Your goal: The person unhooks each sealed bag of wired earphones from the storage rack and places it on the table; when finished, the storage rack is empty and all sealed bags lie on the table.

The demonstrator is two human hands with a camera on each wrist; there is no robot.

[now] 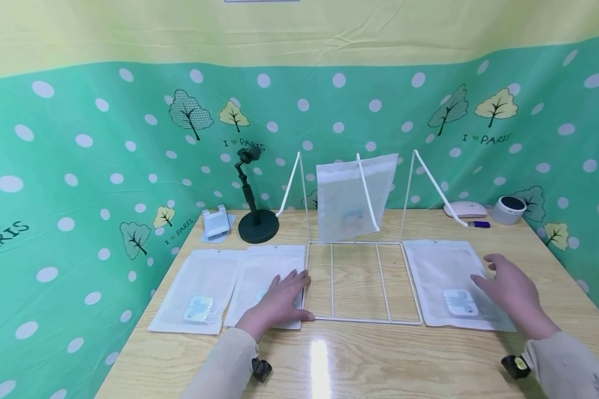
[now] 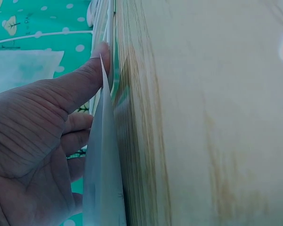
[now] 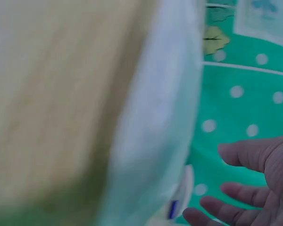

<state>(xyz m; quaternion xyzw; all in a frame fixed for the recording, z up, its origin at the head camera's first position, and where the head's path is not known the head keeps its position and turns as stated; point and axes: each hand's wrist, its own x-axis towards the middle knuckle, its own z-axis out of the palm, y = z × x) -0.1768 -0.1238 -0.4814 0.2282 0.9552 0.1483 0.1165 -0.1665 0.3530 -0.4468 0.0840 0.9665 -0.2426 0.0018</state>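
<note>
My left hand [image 1: 279, 302] lies over a white zip pouch [image 1: 274, 257], its fingers spread and its thumb and fingertips at the left edge of a white wire rack [image 1: 369, 320]. In the left wrist view the thumb [image 2: 82, 82] overlaps the rack's wire beside the pouch's raised edge. On the right, my right hand [image 1: 516, 291] is over the side of another pouch [image 1: 434, 266], fingers relaxed and apart, gripping nothing. A light-blue and white item shows inside that pouch. From the rack's middle arm hangs a similar pouch [image 1: 346, 199]; the two outer arms carry nothing.
Another pouch [image 1: 204, 277] lies at the far left. Behind are a pale blue phone stand [image 1: 216, 223], a black stand with a round base [image 1: 258, 227], a pink mouse [image 1: 465, 209], a purple-capped pen [image 1: 479, 224] and a white cylinder [image 1: 509, 210]. A green curtain [image 1: 105, 221] borders the table.
</note>
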